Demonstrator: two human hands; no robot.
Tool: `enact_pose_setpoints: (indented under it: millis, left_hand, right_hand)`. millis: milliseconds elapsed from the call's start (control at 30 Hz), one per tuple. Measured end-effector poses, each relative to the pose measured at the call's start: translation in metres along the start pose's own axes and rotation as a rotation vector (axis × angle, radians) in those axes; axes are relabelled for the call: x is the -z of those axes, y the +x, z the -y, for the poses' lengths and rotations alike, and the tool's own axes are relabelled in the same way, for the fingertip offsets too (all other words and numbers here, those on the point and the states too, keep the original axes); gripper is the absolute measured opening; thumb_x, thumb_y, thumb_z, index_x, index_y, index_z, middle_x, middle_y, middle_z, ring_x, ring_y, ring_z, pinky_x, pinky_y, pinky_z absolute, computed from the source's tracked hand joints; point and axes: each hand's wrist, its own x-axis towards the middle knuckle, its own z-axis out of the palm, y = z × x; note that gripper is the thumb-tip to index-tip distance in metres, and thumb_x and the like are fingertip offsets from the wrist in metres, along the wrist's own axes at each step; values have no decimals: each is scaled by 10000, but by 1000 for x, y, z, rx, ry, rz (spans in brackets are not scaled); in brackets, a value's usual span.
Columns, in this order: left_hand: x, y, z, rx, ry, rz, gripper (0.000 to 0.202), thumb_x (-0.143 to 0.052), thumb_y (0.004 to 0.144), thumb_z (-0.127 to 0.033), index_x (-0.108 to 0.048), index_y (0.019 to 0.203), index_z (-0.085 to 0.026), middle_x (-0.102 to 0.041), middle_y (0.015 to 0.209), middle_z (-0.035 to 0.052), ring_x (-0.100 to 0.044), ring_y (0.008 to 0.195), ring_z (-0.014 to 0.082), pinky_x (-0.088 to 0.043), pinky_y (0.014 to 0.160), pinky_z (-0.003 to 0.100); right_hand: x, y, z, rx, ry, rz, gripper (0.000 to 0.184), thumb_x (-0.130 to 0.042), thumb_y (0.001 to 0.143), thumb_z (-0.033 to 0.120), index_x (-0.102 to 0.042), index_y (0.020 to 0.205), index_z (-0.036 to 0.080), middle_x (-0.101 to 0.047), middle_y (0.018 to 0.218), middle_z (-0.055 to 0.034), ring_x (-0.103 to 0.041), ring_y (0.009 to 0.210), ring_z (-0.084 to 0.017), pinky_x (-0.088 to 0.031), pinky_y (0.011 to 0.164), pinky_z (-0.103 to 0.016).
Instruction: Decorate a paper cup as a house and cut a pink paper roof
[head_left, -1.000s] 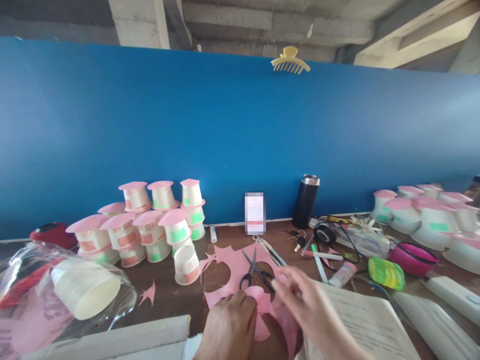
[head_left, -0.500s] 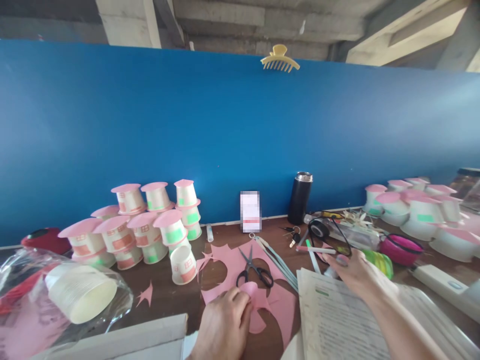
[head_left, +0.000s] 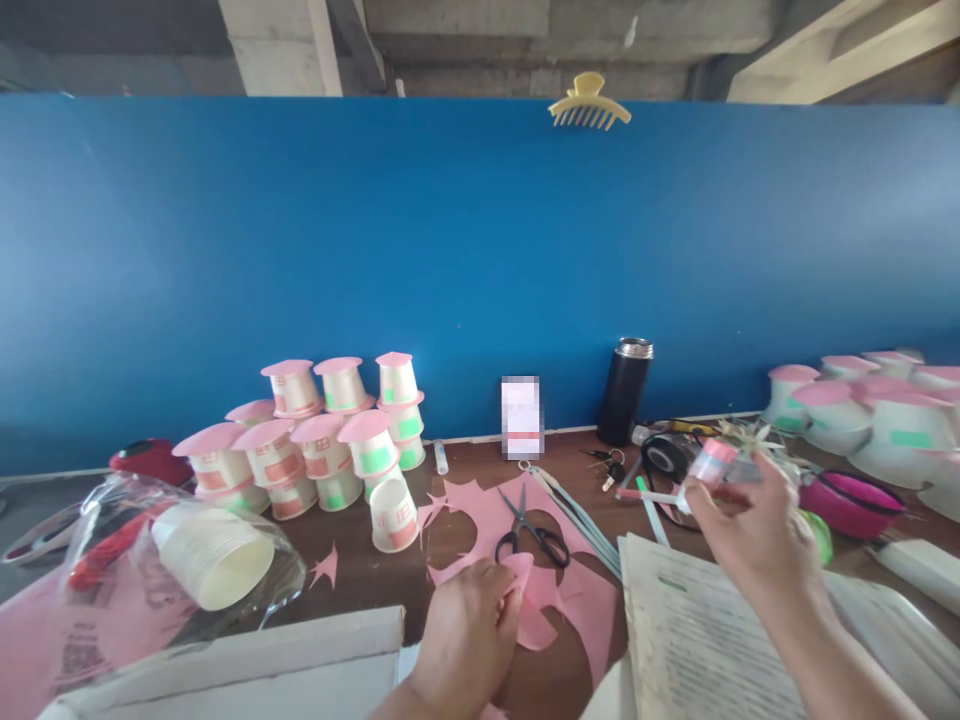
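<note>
My left hand (head_left: 469, 630) is closed on a small curved piece of pink paper (head_left: 523, 570), just in front of black-handled scissors (head_left: 520, 528). The scissors lie with blades parted on cut pink paper (head_left: 471, 502) with rounded gaps. On the right, my right hand (head_left: 761, 525) grips what looks like a glue stick (head_left: 712, 462), a white tube with a pinkish-red end, raised above the table. A single upside-down paper cup (head_left: 393, 514) with a drawn window and orange-red door stands left of the scissors.
Stacked paper cups with pink paper roofs (head_left: 279, 445) stand at left, more (head_left: 904, 430) at far right. A plastic bag holds nested cups (head_left: 217, 560). A black flask (head_left: 626, 392) stands by the blue partition (head_left: 375, 230). Printed papers (head_left: 697, 620) lie under my right forearm.
My right hand has lifted the glue stick from among the items on the right. My left hand still holds the pink paper piece. The view has shifted slightly left.
</note>
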Motion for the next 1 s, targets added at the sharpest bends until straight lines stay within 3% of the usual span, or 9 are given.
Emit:
enact_pose_setpoints:
  millis: [33, 133, 167, 267, 333, 533, 867, 1000]
  left_hand:
    - [1, 1, 1, 15, -12, 6, 222, -475, 892, -194, -561, 687, -201, -637, 706, 20, -608, 689, 164, -396, 636, 255]
    - [3, 4, 2, 77, -83, 49, 261, -469, 893, -202, -515, 636, -196, -597, 661, 5, -568, 646, 143, -372, 612, 243]
    - [4, 5, 2, 101, -105, 65, 271, -469, 891, -202, -496, 620, -196, -581, 647, -1, -552, 632, 137, -360, 596, 238]
    - [6, 7, 4, 143, -153, 98, 290, -480, 878, -205, -451, 590, -195, -542, 624, -14, -522, 626, 132, -342, 585, 232]
    - [7, 8, 5, 136, -189, 112, 276, -491, 869, -196, -455, 595, -194, -543, 636, -17, -527, 650, 134, -354, 613, 230]
    - [5, 5, 6, 56, -220, 118, 203, -502, 871, -160, -575, 684, -190, -585, 747, 1, -563, 727, 143, -381, 667, 233]
    - [6, 6, 5, 15, -167, 109, 197, -502, 874, -137, -622, 722, -176, -623, 789, 25, -589, 769, 169, -414, 728, 270]
    - [7, 5, 5, 12, -170, 117, 185, -505, 862, -126, -611, 719, -174, -620, 782, 24, -587, 756, 166, -415, 695, 262]
  right_hand:
    - [2, -8, 9, 9, 160, -28, 817, -490, 805, 543, -191, 1468, 170, -681, 1077, -156, -648, 1002, -372, -490, 837, -478]
    - [4, -39, 32, 126, 636, 213, 453, -516, 826, 487, -559, 1170, 196, -700, 890, -97, -661, 704, -253, -523, 656, -348]
    - [3, -49, 37, 183, 704, 306, 359, -555, 824, 473, -607, 1045, 195, -690, 810, -75, -633, 649, -224, -513, 637, -328]
    - [-4, -77, 47, 308, 868, 665, 232, -584, 860, 424, -602, 940, 208, -677, 794, -45, -637, 706, -207, -510, 622, -287]
    - [-9, -90, 52, 381, 833, 781, 161, -573, 879, 361, -600, 860, 203, -665, 787, -33, -632, 722, -195, -508, 641, -277]
    - [-18, -105, 62, 563, 674, 810, 105, -516, 868, 170, -574, 788, 205, -590, 741, 17, -546, 687, -148, -455, 643, -242]
    - [-20, -107, 61, 584, 553, 840, 148, -490, 895, 212, -506, 748, 213, -537, 720, 19, -513, 672, -150, -422, 611, -247]
    - [-20, -108, 62, 598, 549, 842, 99, -515, 871, 206, -529, 773, 212, -578, 735, 16, -539, 680, -154, -440, 631, -252]
